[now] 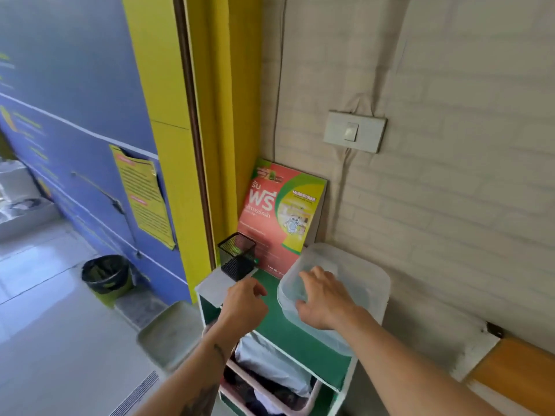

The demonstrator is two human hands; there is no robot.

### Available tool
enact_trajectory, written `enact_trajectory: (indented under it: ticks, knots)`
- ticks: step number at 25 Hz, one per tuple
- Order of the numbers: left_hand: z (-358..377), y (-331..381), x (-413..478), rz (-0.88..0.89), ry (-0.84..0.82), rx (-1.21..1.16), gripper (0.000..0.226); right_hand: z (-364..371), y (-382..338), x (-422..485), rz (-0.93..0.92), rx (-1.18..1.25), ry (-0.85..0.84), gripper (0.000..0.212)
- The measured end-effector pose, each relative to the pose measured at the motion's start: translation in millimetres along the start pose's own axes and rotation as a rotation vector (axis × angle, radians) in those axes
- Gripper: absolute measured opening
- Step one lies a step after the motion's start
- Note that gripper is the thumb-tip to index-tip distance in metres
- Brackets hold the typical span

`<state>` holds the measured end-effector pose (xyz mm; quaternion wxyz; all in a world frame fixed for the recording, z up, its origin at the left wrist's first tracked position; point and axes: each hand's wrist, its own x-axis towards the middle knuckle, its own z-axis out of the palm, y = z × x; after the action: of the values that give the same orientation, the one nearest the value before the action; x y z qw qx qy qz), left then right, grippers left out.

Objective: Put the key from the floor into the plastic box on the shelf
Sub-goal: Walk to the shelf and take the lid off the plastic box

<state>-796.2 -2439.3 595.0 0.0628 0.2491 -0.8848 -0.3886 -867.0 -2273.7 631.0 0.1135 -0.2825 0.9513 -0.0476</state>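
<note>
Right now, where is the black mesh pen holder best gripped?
Grip the mesh pen holder across its upright side walls near the open rim, coming from the front with the left hand: it is square, stands upright, and the poster blocks its back.

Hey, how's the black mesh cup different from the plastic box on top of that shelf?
The mesh cup is black, see-through wire and narrow; the plastic box is cloudy translucent and much wider. The cup stands at the shelf's back left corner, untouched; the box sits on the right, with the right hand over it. Both are open-topped.
</note>
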Motion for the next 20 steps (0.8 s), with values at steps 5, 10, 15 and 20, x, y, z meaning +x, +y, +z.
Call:
enact_trajectory:
  ticks: [5, 10, 15, 20]
  knots:
    - [21, -23, 41, 0.101, -0.150, 0.115, 0.046, 23, -11, 7, 0.105, -0.053, 0.000, 0.076]
    - [42, -43, 52, 0.252, -0.135, 0.224, 0.041, 32, -13, 6, 0.116, -0.091, 0.086, 0.081]
    - [44, -61, 68, 0.392, -0.133, 0.354, 0.036, 40, -21, 8, 0.150, -0.143, 0.106, 0.082]
    - [39, -52, 67, 0.359, 0.007, 0.093, 0.028, 39, -19, 8, 0.135, -0.158, 0.120, 0.080]
